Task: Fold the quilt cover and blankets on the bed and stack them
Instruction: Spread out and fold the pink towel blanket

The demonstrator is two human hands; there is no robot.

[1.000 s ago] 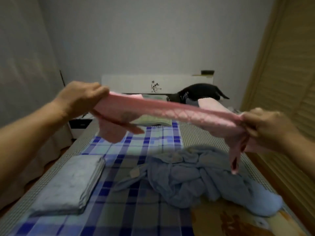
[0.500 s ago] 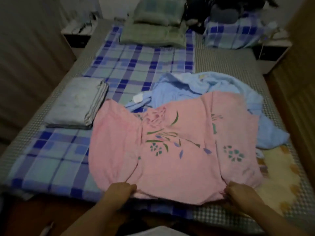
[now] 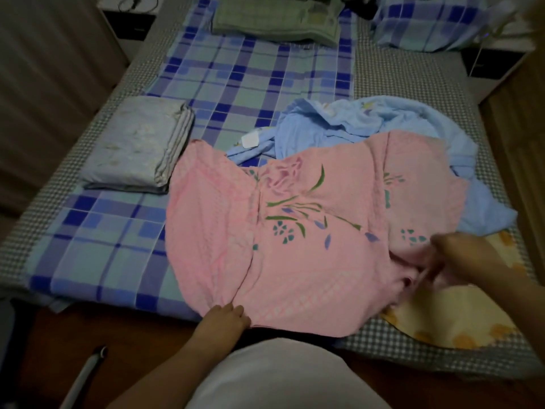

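Observation:
A pink blanket [image 3: 295, 231] with a flower print lies spread over the near part of the bed, partly on top of a crumpled light blue blanket [image 3: 368, 122]. My left hand [image 3: 224, 317] pinches the pink blanket's near left corner at the bed's edge. My right hand [image 3: 454, 255], blurred, grips a bunched fold of the pink blanket at its near right side. A folded grey quilt cover [image 3: 138, 149] rests on the left of the bed.
The bed [image 3: 236, 78] carries a blue plaid sheet over a checked mattress. A green folded blanket [image 3: 277, 22] and a blue plaid pillow [image 3: 427, 22] sit at the head. A yellow printed cloth [image 3: 442, 314] lies near right. Nightstands [image 3: 129, 22] flank the bed.
One second ago I held the pink blanket stretched in the air; it then dropped flat on the bed. Since half a second ago my right hand moved up, bunching the near right corner.

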